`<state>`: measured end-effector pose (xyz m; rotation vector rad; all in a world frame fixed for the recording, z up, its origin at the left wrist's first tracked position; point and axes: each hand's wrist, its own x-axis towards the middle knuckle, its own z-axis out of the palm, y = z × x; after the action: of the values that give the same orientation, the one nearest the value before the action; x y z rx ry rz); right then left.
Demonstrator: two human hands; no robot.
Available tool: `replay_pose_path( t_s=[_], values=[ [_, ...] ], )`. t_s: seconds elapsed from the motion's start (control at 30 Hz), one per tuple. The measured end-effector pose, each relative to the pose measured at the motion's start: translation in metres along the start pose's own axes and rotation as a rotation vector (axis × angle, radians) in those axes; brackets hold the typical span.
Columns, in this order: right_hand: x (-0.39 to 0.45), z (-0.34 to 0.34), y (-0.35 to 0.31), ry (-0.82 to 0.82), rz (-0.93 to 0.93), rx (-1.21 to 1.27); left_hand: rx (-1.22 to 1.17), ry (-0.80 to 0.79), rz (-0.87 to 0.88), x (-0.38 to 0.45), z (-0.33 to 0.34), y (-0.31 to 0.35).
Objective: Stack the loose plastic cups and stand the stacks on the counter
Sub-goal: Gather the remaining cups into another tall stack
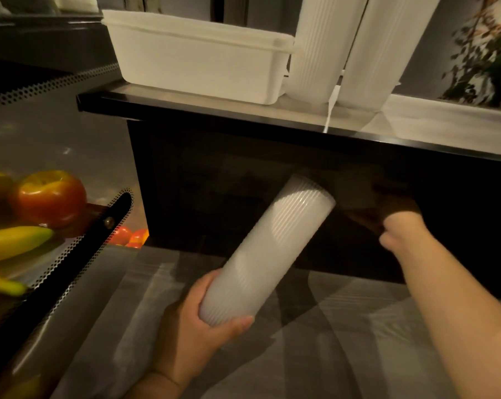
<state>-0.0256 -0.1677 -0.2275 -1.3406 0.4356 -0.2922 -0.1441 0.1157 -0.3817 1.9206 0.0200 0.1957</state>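
Note:
My left hand (pixel 191 321) grips the lower end of a long stack of white ribbed plastic cups (pixel 266 249), held tilted up to the right below the counter edge. My right hand (pixel 398 223) reaches into the dark space under the counter (pixel 214 110); its fingers are lost in shadow and I cannot tell what they touch. Two tall cup stacks (pixel 318 47) (pixel 384 50) stand on the counter, leaning right.
A white lidded plastic tub (pixel 197 59) sits on the counter left of the stacks. A fruit display with apples (pixel 50 197) and bananas (pixel 13 240) is at the left behind a perforated metal rail (pixel 70 254). A plant (pixel 485 47) is at the far right.

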Motion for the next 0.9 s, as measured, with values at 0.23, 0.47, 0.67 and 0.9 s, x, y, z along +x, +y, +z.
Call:
replay_pose_path(
  t_s=[0.23, 0.47, 0.67, 0.9],
  values=[
    [-0.008, -0.018, -0.030, -0.379, 0.183, -0.352, -0.014, -0.061, 0.064, 0.000, 0.003, 0.001],
    [-0.005, -0.025, -0.052, -0.708, 0.220, -0.692, 0.027, -0.098, 0.104, 0.001, 0.003, 0.000],
    [-0.020, -0.029, -0.056, -0.630, 0.136, -0.674, 0.001, -0.099, 0.106, 0.001, 0.004, -0.002],
    [-0.025, -0.022, -0.030, -0.129, -0.124, -0.533, 0.006, -0.075, 0.109, 0.002, 0.005, -0.003]
  ],
)
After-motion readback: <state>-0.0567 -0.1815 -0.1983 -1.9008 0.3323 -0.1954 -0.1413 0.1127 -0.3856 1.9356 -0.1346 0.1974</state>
